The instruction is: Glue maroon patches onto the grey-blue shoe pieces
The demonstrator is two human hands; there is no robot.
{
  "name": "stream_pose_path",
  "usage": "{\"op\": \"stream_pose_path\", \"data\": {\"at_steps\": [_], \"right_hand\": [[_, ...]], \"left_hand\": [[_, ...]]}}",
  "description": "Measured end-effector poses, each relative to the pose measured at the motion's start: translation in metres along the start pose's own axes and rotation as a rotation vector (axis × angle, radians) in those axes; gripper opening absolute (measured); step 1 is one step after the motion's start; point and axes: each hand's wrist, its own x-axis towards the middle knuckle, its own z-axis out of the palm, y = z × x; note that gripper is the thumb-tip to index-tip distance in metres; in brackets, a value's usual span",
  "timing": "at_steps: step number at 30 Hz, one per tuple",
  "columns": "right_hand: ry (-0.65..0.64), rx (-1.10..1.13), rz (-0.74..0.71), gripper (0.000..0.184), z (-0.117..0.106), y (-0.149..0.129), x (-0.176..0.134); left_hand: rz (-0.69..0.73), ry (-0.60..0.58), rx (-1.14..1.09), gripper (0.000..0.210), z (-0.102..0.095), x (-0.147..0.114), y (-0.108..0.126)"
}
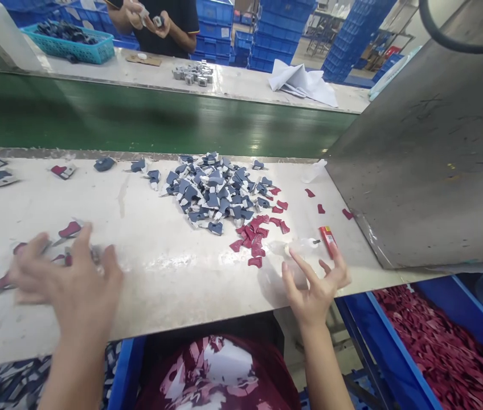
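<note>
Left hand [68, 279] splayed over parts [69, 229], contact unclear; right hand [315, 293] spread.

No words or numbers can be read. The metal panel [429, 154] at the table's [147, 285] right end bears illegible scrawl [425, 108]; the red object's [327, 239] markings are too small.

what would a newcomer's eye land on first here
Probably the blue-and-white heap at the centre, with loose red pieces by its near right edge. Next, perhaps, the blue bin of red pieces at lower right. Then the blurred left hand over red-faced parts at left, and the spread right hand beside a small red object.
</note>
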Motion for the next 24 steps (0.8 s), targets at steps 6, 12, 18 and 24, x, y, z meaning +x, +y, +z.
{"op": "stream_pose_path", "data": {"at_steps": [6, 12, 18, 24], "right_hand": [[-0.095, 0.071, -0.099, 0.038, 0.012, 0.002, 0.007], [0.020, 0.233, -0.160, 0.052, 0.009, 0.002, -0.002], [0.106, 0.519, -0.195, 0.045, 0.011, -0.029, -0.016], [0.047, 0.565, -0.139, 0.032, 0.016, -0.068, -0.014]], "left_hand": [[0.389, -0.213, 0.100, 0.028, 0.046, -0.008, 0.088], [0.414, -0.238, 0.133, 0.027, 0.070, -0.012, 0.107], [0.437, -0.329, -0.072, 0.019, 0.058, -0.034, 0.083], [0.356, -0.393, -0.222, 0.019, 0.054, -0.065, 0.062]]}}
